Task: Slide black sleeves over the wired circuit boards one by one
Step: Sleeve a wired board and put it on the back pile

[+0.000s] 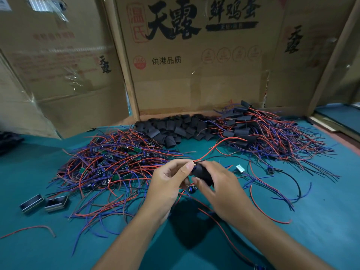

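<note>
A: Both hands meet mid-counter! The right hand (218, 184) has its fingers wrapped round a black sleeve (201, 175).

B: And the left hand (171, 178) pinches the wired end at the sleeve's mouth, red and black leads trailing away beyond it.

A: Bare boards (115, 162) lie heaped left of the left hand; loose sleeves (175, 129) are piled beyond both hands.
</note>
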The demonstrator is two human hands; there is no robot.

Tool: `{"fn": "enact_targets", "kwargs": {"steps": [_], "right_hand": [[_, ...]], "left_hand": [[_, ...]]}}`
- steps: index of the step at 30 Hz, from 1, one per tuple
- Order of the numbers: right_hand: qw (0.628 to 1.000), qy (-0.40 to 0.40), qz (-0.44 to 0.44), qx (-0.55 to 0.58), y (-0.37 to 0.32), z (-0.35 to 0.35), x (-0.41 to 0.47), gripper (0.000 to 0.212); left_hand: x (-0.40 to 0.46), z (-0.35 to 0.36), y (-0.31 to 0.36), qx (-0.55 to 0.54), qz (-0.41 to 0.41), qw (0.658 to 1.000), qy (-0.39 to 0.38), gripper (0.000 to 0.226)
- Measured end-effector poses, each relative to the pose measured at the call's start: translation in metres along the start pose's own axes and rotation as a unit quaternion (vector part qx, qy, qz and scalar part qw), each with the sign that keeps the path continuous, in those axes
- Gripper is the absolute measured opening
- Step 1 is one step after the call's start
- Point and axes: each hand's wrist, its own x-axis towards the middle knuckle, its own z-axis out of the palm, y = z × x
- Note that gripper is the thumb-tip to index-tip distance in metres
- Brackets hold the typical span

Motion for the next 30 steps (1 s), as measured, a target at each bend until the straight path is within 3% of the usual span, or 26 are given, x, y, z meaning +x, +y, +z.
{"fn": "enact_targets", "kwargs": {"steps": [8,19,30], "right_hand": [[0.999,-0.013,0.012,-0.039,0.008,-0.003,0.001,0.035],[0.998,-0.034,0.005,-0.060,0.011,-0.011,0.004,0.043],[0.996,-0.050,0.004,-0.079,0.015,-0.015,0.005,0.045]], "left_hand": [[0.005,-0.012,0.000,0.120,0.039,0.992,-0.019,0.011],[0.010,-0.021,-0.008,-0.040,-0.009,0.998,-0.054,0.016],[0.012,-0.027,-0.013,-0.038,-0.017,0.996,-0.074,0.012]]}}
